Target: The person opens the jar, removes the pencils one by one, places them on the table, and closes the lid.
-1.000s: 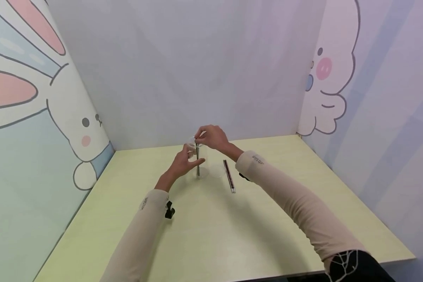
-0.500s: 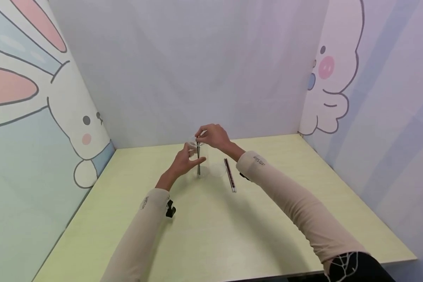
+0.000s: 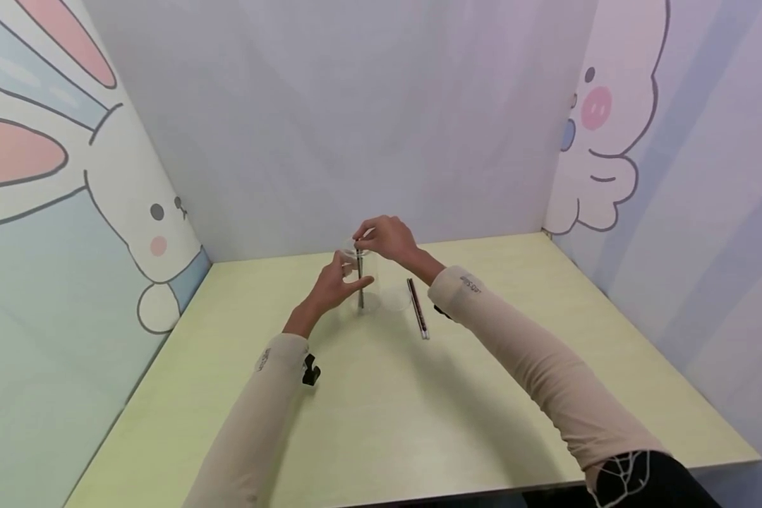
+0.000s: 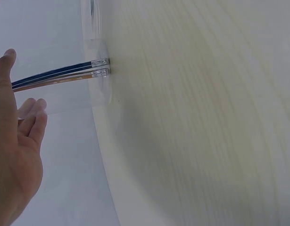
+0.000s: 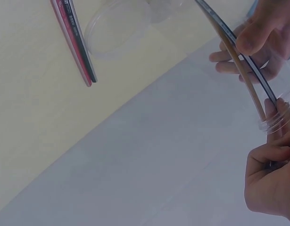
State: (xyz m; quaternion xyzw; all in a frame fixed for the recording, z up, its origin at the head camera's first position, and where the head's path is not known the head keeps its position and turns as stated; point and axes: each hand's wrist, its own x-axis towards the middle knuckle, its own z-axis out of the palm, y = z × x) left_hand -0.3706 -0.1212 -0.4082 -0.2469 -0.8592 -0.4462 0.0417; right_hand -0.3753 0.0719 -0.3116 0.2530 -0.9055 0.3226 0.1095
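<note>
A clear jar [image 3: 371, 265] stands upright near the back of the table. My left hand [image 3: 332, 288] holds it from the left, thumb in front and fingers behind. Two pencils, one dark blue [image 4: 55, 71] and one orange [image 4: 57, 83], stand inside, slightly tilted; their silvery ends are at the jar's bottom in the left wrist view. Above the mouth, my right hand [image 3: 389, 238] pinches their upper ends, with fingertips at the rim [image 5: 272, 123]. The fingers partly hide the pencil tops.
Right of the jar lies a clear round lid [image 3: 394, 300], flat on the table [image 3: 381, 409]. Beside it lie a red pencil [image 5: 71, 42] and a black pencil [image 5: 82, 42], side by side. A grey wall [image 3: 368, 127] rises behind the table.
The head view has shifted slightly. Both hands keep their places at the jar, and the pencils show no clear movement.
</note>
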